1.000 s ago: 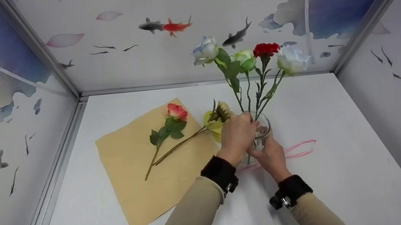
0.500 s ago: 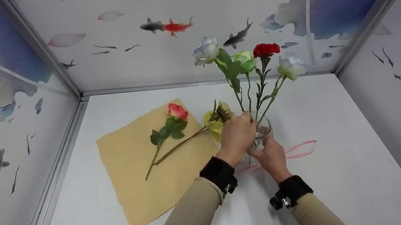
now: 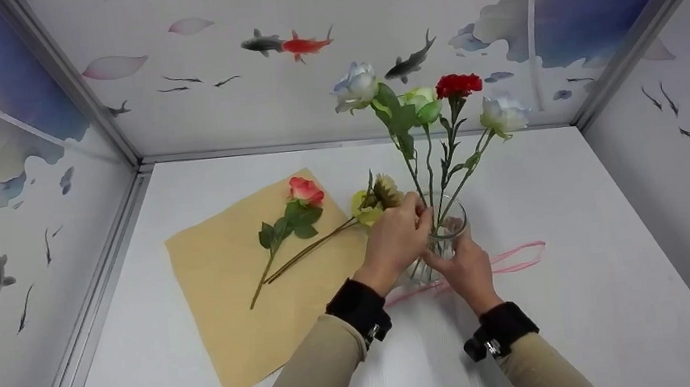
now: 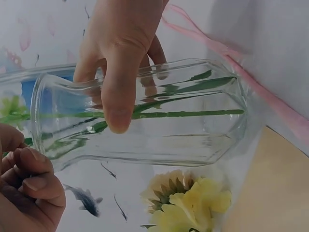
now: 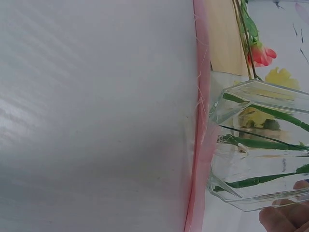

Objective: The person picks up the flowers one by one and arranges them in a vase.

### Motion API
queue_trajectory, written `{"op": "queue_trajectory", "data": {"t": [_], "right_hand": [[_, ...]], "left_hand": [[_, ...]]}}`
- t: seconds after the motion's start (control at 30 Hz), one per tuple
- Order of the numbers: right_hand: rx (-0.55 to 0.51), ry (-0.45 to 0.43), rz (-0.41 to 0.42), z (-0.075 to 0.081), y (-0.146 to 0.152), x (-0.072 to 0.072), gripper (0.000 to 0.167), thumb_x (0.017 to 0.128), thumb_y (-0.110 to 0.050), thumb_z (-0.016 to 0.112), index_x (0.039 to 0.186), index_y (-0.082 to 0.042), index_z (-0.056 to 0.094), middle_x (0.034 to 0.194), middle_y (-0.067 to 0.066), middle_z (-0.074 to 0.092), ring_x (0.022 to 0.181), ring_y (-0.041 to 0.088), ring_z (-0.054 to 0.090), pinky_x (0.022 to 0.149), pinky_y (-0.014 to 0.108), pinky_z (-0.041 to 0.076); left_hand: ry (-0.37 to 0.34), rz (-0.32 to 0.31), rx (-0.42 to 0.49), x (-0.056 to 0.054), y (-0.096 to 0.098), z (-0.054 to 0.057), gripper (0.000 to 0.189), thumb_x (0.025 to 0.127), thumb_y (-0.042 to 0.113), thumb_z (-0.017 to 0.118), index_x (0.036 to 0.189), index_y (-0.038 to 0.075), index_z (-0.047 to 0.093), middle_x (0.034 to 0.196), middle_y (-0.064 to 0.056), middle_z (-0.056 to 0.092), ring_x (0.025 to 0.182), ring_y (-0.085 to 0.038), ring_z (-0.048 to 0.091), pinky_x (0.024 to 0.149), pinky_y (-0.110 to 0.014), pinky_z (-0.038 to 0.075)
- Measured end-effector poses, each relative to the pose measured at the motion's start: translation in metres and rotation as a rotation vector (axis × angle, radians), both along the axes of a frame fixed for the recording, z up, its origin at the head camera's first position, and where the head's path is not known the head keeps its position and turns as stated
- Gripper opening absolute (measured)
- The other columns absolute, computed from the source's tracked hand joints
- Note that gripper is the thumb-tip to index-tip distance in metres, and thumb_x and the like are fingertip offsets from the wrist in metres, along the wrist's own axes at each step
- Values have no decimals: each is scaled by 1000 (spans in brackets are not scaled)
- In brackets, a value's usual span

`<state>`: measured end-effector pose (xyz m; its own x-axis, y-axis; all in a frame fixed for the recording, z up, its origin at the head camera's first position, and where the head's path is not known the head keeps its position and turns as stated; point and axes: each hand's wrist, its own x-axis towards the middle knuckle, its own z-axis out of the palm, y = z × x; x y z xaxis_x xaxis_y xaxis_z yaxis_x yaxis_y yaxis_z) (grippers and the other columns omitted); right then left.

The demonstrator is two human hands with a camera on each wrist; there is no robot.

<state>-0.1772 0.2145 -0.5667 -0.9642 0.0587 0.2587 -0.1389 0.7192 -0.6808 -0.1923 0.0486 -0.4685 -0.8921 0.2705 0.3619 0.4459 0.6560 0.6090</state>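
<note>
A clear glass vase (image 4: 193, 140) stands upright with several artificial stems in it. Above its mouth rise two white roses (image 3: 355, 87), a pale green rose (image 3: 422, 103) and a red carnation (image 3: 458, 84). My right hand (image 3: 467, 267) grips the vase from the right, its thumb across the front in the left wrist view. At the rim, the fingers of my left hand (image 3: 396, 239) are curled and pinch a white rose's green stem. The stem ends show through the glass near the vase's base.
Brown wrapping paper (image 3: 238, 335) lies on the left of the white table. On it rests a pink rose (image 3: 306, 191); yellow flowers (image 4: 203, 203) lie between paper and vase, their stems over the paper. A pink ribbon (image 5: 203, 58) runs along the vase's base.
My left hand has shifted a little left and down at the vase's mouth, baring more of the stems. The right-hand white rose has turned and leaned outward. My right hand stays on the vase.
</note>
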Motion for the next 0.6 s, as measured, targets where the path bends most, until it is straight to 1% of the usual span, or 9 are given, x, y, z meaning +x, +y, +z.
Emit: {"op": "queue_trajectory", "data": {"t": [0.07,0.17,0.2,0.27,0.3,0.4,0.5,0.6], "right_hand": [[-1,6,8,0,0,0,78,81,-37,87,138,-3,47,111,25,70,85,39,66,79,56,52],[-1,-24,8,2,0,0,79,82,-40,86,139,-2,46,121,27,68,97,44,68,85,57,52],[0,-35,9,2,0,0,80,82,-41,86,140,-2,46,124,27,67,101,45,68,87,57,52],[2,-51,9,2,0,0,81,82,-41,85,140,-1,45,126,27,66,103,46,67,88,57,52],[2,-59,6,3,0,0,81,82,-41,85,140,-1,45,126,28,66,104,45,67,88,57,52],[0,-45,9,1,1,0,80,82,-40,85,140,-1,46,126,27,66,104,44,67,88,56,52],[-6,-29,13,0,2,0,78,82,-39,85,140,-3,46,127,26,66,105,43,67,88,56,52],[-14,-24,19,0,1,0,77,82,-39,85,139,-4,47,128,25,66,106,44,67,88,57,52]], "left_hand": [[12,2,4,0,-4,-3,15,106,23,56,95,11,56,61,6,47,48,-5,39,46,-19,26],[33,7,1,0,-11,-9,14,105,22,57,97,10,57,61,4,49,48,-6,38,46,-19,25],[44,14,-5,-1,-13,-11,13,105,22,57,100,10,59,61,3,51,48,-6,39,46,-19,25],[68,31,-23,-1,-17,-14,15,105,23,58,107,9,62,62,1,54,48,-7,39,47,-20,26],[76,38,-30,-2,-19,-16,15,105,23,59,108,8,62,62,0,55,48,-8,40,47,-21,26],[92,62,-45,-3,-25,-20,16,104,23,60,107,8,63,64,-1,59,51,-9,43,48,-22,30],[72,69,-44,-2,-31,-22,14,104,23,60,98,10,61,67,-2,61,53,-9,44,49,-23,31],[46,71,-47,-2,-36,-25,13,104,22,60,99,11,62,68,-1,61,52,-9,44,48,-22,30]]}}
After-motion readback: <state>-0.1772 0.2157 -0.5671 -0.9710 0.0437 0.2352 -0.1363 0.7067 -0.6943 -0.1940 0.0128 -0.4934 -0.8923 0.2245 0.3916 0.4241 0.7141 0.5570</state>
